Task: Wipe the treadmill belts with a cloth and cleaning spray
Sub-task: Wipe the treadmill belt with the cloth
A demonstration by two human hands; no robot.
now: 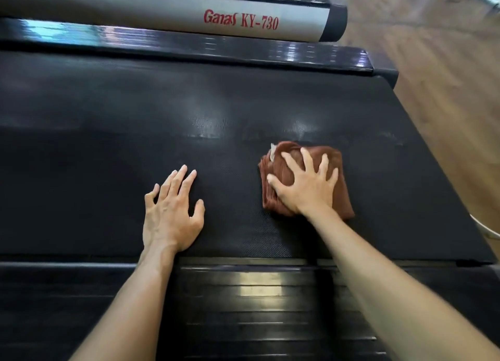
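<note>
The black textured treadmill belt [113,144] fills the middle of the view, with damp shiny patches near its centre. A folded brown cloth [339,179] lies on the belt's right part. My right hand [305,187] presses flat on the cloth with fingers spread. My left hand [170,211] rests flat on the bare belt to the left of the cloth, fingers straight. No spray bottle is in view.
A ribbed black side rail [257,306] runs along the near edge under my forearms. The far side rail [189,43] and a grey frame cover marked "Ganas KY-730" [162,11] lie beyond the belt. Wooden floor [446,89] shows at the right.
</note>
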